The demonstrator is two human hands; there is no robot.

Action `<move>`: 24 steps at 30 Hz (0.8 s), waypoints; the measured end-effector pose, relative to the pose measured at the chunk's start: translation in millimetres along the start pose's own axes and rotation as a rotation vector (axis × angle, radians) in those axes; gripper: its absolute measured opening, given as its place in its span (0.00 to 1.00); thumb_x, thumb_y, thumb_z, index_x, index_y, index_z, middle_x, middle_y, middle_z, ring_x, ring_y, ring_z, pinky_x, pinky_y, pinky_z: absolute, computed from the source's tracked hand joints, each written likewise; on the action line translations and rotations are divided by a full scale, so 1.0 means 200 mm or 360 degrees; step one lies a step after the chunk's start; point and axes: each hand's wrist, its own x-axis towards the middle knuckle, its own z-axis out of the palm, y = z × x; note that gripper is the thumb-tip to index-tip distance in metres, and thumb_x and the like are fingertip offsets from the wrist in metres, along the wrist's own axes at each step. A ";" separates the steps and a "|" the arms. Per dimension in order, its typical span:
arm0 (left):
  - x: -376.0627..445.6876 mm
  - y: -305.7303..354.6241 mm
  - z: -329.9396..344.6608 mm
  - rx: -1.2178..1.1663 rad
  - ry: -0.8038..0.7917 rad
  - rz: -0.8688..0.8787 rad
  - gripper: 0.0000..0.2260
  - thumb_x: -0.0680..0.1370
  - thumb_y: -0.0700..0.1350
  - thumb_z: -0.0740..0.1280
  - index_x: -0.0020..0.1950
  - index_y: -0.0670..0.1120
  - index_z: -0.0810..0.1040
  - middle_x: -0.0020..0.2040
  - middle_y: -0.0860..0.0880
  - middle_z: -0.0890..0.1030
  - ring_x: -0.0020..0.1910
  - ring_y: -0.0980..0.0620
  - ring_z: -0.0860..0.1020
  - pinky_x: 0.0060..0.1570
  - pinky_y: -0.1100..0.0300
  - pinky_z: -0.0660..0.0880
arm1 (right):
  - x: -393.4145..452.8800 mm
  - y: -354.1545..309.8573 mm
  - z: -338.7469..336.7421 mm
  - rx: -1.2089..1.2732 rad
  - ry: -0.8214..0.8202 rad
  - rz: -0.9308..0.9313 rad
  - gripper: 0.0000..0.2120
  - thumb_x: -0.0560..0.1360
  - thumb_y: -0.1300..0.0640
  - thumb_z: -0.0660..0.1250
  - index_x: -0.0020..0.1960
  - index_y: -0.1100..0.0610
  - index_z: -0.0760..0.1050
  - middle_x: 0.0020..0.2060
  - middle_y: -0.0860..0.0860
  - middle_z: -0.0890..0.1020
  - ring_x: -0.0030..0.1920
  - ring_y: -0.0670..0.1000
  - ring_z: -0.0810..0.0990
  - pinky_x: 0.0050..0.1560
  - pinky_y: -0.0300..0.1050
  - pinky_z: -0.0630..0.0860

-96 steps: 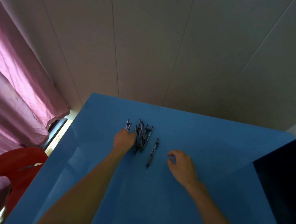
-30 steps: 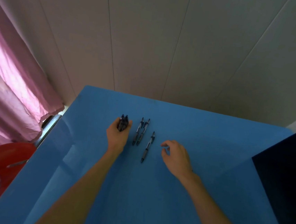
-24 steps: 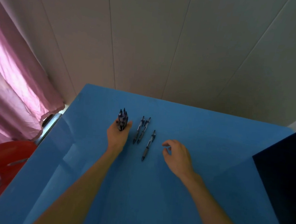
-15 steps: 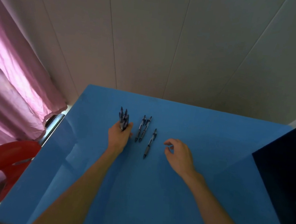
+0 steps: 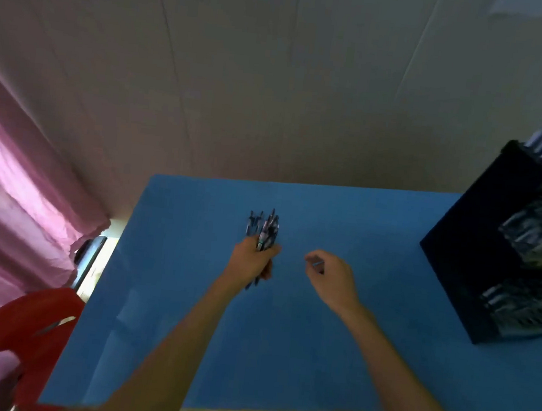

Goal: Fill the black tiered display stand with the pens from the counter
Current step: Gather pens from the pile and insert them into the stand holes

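Note:
My left hand grips a bundle of several dark pens, their ends fanning out above my fist and a few tips poking out below it. It is over the middle of the blue counter. My right hand hovers just to the right with its fingers loosely curled and nothing plainly in it. The black tiered display stand stands at the counter's right edge. Its tiers hold rows of pens, blurred in this view. I see no loose pens lying on the counter.
A pink curtain hangs at the left, with a red chair below it beside the counter. A pale panelled wall runs along the back. The counter's near edge is in view at the bottom.
The view has swung right and the stand's pen-filled tiers have come into sight. My left hand still grips the bundle. The three loose pens beside it no longer show on the counter.

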 end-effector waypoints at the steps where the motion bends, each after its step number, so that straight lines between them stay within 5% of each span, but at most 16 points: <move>1: -0.02 0.01 0.03 -0.0049 -0.0066 -0.0003 0.10 0.81 0.46 0.68 0.45 0.40 0.76 0.34 0.43 0.82 0.30 0.44 0.81 0.36 0.53 0.81 | -0.05 0.01 -0.03 0.0000 0.0019 0.0029 0.07 0.78 0.61 0.68 0.55 0.55 0.81 0.50 0.47 0.84 0.46 0.48 0.82 0.54 0.47 0.79; 5: -0.09 0.06 0.21 -0.0135 -0.0318 0.0053 0.08 0.82 0.45 0.68 0.54 0.41 0.79 0.42 0.39 0.84 0.33 0.44 0.81 0.38 0.52 0.82 | -0.26 0.07 -0.16 0.0008 0.0142 0.0120 0.07 0.80 0.59 0.67 0.57 0.56 0.81 0.53 0.48 0.84 0.50 0.47 0.81 0.55 0.42 0.78; 13: -0.28 0.17 0.69 0.0037 -0.0678 0.0205 0.10 0.80 0.46 0.68 0.41 0.45 0.73 0.33 0.46 0.76 0.28 0.51 0.71 0.31 0.56 0.71 | -0.64 0.33 -0.46 -0.0085 0.0377 0.0318 0.08 0.81 0.57 0.66 0.59 0.55 0.80 0.54 0.49 0.83 0.49 0.45 0.77 0.59 0.45 0.77; 24: -0.59 0.33 1.39 0.0129 -0.0876 0.0259 0.07 0.79 0.45 0.70 0.45 0.44 0.76 0.33 0.46 0.76 0.27 0.51 0.71 0.29 0.59 0.69 | -1.02 0.77 -0.91 0.0039 0.0554 0.0512 0.08 0.81 0.56 0.67 0.58 0.55 0.80 0.52 0.48 0.84 0.49 0.47 0.80 0.56 0.45 0.79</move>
